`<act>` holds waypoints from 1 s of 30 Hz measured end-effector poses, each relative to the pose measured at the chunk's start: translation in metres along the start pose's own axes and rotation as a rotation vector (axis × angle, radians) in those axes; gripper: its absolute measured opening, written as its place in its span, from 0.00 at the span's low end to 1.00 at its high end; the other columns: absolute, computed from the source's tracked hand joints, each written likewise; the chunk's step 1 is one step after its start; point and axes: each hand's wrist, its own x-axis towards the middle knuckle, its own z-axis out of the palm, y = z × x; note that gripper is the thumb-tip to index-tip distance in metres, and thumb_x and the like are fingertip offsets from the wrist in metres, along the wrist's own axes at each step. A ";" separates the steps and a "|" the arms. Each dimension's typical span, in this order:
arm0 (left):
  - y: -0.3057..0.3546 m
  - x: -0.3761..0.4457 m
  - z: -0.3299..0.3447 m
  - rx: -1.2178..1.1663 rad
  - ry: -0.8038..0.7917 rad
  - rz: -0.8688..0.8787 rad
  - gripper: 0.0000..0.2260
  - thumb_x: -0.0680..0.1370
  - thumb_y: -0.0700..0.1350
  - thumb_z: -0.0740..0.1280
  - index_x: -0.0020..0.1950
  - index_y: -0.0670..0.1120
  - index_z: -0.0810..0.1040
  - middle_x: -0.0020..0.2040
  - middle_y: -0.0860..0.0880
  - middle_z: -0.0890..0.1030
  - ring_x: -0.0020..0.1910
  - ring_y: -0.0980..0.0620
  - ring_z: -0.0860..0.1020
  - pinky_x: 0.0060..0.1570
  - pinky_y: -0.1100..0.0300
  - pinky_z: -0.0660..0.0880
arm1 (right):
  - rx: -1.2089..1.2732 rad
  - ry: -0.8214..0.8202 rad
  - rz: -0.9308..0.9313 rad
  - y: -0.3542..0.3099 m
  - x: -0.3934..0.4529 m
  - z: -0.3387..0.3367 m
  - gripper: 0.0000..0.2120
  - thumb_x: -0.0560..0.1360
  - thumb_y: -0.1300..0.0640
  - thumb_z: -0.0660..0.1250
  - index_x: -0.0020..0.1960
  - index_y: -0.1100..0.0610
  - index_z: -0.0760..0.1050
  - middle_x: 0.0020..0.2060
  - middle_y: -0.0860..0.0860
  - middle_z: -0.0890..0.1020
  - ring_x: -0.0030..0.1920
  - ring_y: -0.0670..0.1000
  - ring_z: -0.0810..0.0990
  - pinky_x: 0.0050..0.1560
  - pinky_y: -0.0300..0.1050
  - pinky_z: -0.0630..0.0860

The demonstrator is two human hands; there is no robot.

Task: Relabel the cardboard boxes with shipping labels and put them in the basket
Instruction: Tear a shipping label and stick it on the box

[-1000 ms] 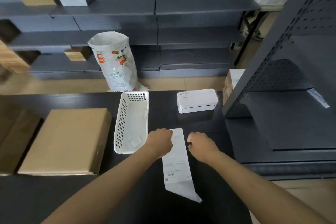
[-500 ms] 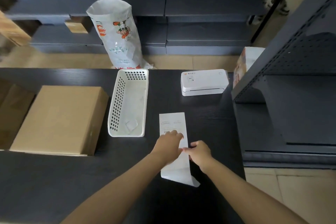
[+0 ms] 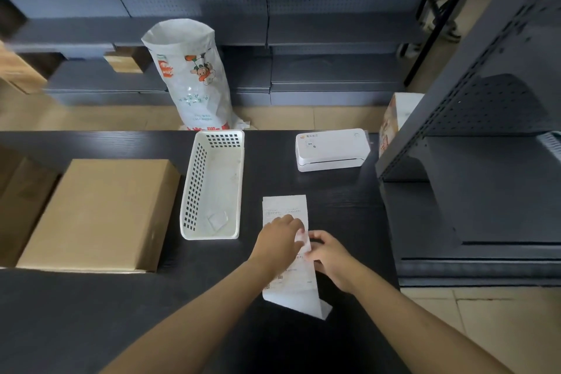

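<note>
A long white strip of shipping labels (image 3: pixel 285 206) lies on the black table (image 3: pixel 91 313), its near end curling up. My left hand (image 3: pixel 277 240) rests on the strip's middle, fingers curled over its right edge. My right hand (image 3: pixel 326 253) pinches that same edge, where a corner of label lifts off the backing. A flat cardboard box (image 3: pixel 100 212) lies at the left, with another cardboard box (image 3: pixel 21 200) beside it. The white perforated basket (image 3: pixel 194 191) stands between the box and the strip, with a scrap of paper inside.
A white label printer (image 3: pixel 331 150) sits at the table's far right. Grey metal shelving (image 3: pixel 485 161) stands close on the right. A printed white sack (image 3: pixel 191 76) stands on the floor beyond the table, with more grey shelves behind it.
Both hands have slid from the strip's far end toward its middle and come together at its right edge, where a corner is now lifted.
</note>
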 end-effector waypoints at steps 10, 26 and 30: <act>-0.004 -0.008 -0.002 0.026 -0.014 0.080 0.17 0.79 0.57 0.60 0.66 0.55 0.71 0.66 0.55 0.70 0.67 0.53 0.65 0.68 0.53 0.60 | 0.372 -0.051 0.032 -0.007 -0.008 -0.003 0.12 0.81 0.53 0.59 0.60 0.56 0.76 0.52 0.56 0.84 0.55 0.56 0.81 0.55 0.52 0.78; -0.010 -0.018 -0.006 0.050 0.106 0.151 0.11 0.81 0.51 0.61 0.62 0.53 0.74 0.64 0.53 0.71 0.63 0.53 0.69 0.67 0.59 0.62 | 0.463 -0.044 0.102 -0.017 -0.012 0.014 0.14 0.82 0.53 0.56 0.57 0.58 0.77 0.52 0.57 0.83 0.53 0.54 0.82 0.51 0.50 0.80; -0.011 -0.021 -0.006 0.103 0.156 0.217 0.08 0.80 0.48 0.63 0.59 0.51 0.76 0.58 0.51 0.76 0.54 0.51 0.74 0.60 0.60 0.70 | 0.481 -0.010 0.110 -0.018 -0.008 0.015 0.12 0.81 0.54 0.59 0.57 0.59 0.78 0.49 0.56 0.85 0.50 0.56 0.84 0.50 0.51 0.80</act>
